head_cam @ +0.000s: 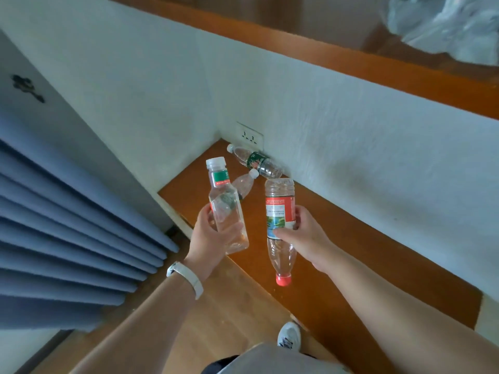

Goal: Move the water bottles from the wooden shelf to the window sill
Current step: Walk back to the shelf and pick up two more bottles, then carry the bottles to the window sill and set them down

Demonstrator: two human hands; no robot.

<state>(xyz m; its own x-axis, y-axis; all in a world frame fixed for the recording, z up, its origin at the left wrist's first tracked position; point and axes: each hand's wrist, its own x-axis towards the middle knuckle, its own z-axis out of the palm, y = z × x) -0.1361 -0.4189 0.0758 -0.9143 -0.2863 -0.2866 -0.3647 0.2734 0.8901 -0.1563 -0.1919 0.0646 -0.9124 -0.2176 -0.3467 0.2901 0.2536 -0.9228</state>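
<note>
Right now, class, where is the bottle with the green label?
The green-labelled bottle lies on its side in the wooden shelf's far corner, against the wall below the socket, beyond both hands.

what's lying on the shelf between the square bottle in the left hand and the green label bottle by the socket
In the head view, a small clear bottle with a white cap lies on the wooden shelf between the square bottle and the green-label bottle.

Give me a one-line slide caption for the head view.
Left hand and right hand each hold a bottle above the wooden shelf; two bottles lie behind.
</note>
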